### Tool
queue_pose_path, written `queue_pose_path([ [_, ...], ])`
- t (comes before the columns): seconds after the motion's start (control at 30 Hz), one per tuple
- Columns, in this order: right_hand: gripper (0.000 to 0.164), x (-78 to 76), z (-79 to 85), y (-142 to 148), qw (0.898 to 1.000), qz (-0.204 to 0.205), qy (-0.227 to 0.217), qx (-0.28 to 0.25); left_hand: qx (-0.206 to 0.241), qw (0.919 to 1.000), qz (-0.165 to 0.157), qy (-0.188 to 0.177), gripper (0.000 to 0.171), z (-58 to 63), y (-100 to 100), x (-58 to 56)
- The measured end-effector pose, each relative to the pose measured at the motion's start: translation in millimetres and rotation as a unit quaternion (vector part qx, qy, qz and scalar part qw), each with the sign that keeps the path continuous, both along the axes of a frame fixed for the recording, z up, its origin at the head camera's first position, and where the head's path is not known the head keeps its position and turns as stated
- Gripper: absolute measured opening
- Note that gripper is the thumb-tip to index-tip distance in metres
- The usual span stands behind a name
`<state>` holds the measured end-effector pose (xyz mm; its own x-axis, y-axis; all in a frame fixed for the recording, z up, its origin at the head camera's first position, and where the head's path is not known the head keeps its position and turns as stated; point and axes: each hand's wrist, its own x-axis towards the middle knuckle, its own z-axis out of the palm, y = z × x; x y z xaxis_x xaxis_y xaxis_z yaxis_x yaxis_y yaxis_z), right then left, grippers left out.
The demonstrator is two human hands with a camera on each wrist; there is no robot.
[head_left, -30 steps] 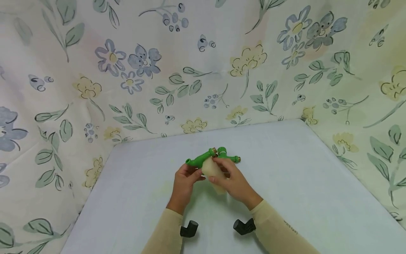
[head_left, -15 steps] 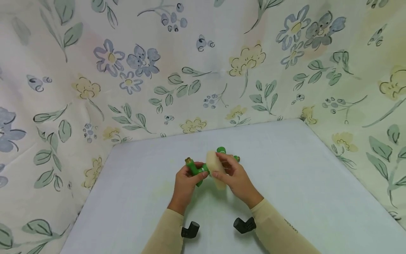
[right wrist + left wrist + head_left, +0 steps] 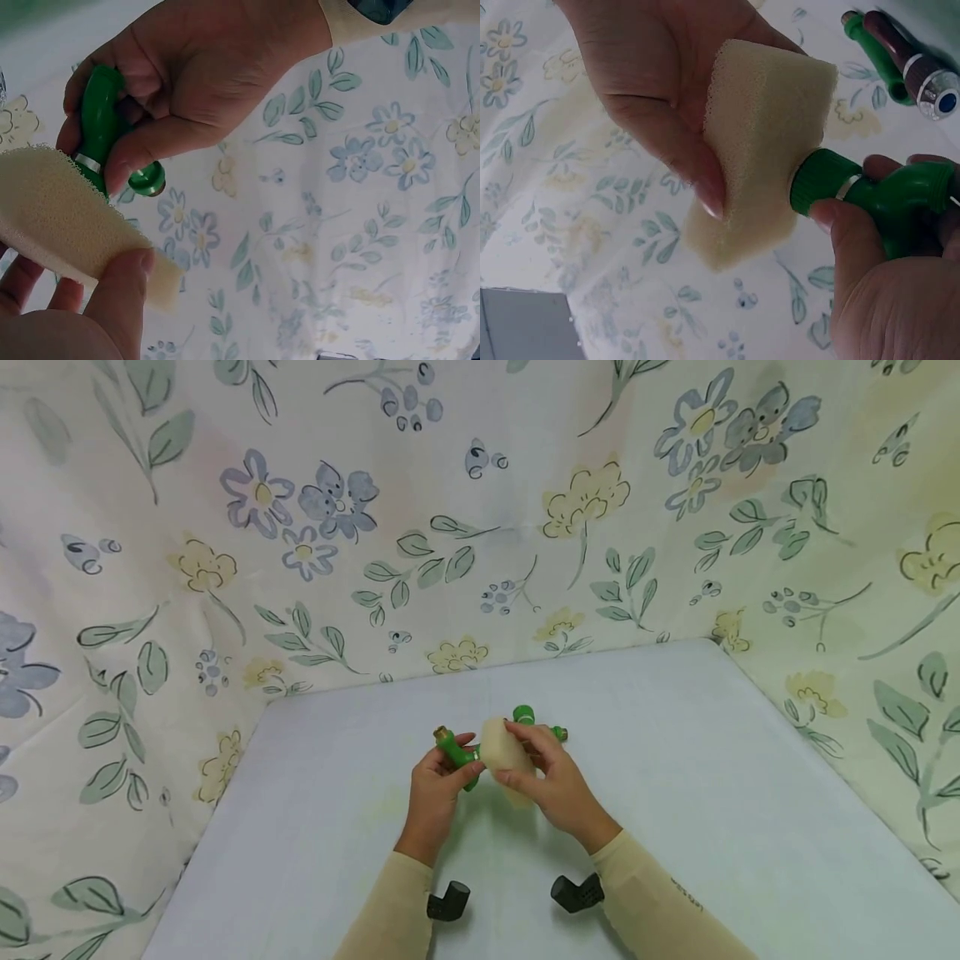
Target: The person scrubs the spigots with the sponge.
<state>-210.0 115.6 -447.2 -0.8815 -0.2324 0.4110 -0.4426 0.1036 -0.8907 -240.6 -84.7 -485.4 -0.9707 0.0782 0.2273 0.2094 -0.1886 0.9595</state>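
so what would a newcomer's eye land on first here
Probably the bright green fitting in the left hand, its end against the cream sponge in the right hand. Beyond them, another green fitting lies on the pale table. Flower-patterned fabric behind the table also stands out.

sponge [image 3: 769, 142]: rough, matt, porous foam; held fitting [image 3: 892, 196]: smooth, glossy plastic; backdrop [image 3: 450, 485]: cloth.

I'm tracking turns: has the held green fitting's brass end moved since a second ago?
Yes: the brass end swung left, away from the other green fitting on the table.
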Motion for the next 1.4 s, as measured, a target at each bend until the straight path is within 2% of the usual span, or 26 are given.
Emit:
queue_pose_path([
  [0.13,0.059,-9.2,-14.0,3.6,0.999,-0.021,-0.025,0.013,0.015,0.9995,-0.029,0.004,0.053,1.6,-2.0,0.2],
  [0.27,0.058,-12.8,-18.1,6.4,0.998,-0.03,-0.06,0.01,0.051,0.9966,-0.066,0.002,0.055,2.9,-3.9,1.5],
  [0.37,0.057,-11.7,-15.2,6.9,0.996,-0.021,-0.088,0.008,0.072,0.9933,-0.09,0.007,0.056,3.4,-5.6,2.5],
  [0.5,0.054,-2.5,0.3,6.5,0.994,0.01,-0.104,0.006,0.087,0.9904,-0.107,0.009,0.057,2.8,-7.9,2.3],
  [0.63,0.055,3.9,9.9,6.2,0.996,0.026,-0.083,0.01,0.072,0.9943,-0.078,0.006,0.055,1.1,-8.6,-0.5],
  [0.77,0.058,-0.2,2.0,4.9,0.998,0.028,-0.047,0.006,0.029,0.9993,-0.021,-0.002,0.053,0.3,-7.7,-2.3],
  [0.9,0.06,-7.0,-9.9,3.7,0.999,0.026,-0.027,0.005,0.005,0.9999,0.005,-0.012,0.053,0.3,-7.2,-2.1],
  [1.13,0.061,-9.6,-15.7,3.2,1.0,0.018,-0.02,0.01,0.01,0.9999,0.005,-0.011,0.053,1.6,-7.2,-1.4],
  [1.4,0.063,-10.6,-15.4,4.4,0.999,0.002,-0.034,0.016,0.044,0.9984,-0.036,0.004,0.051,1.7,-6.9,-1.7],
])
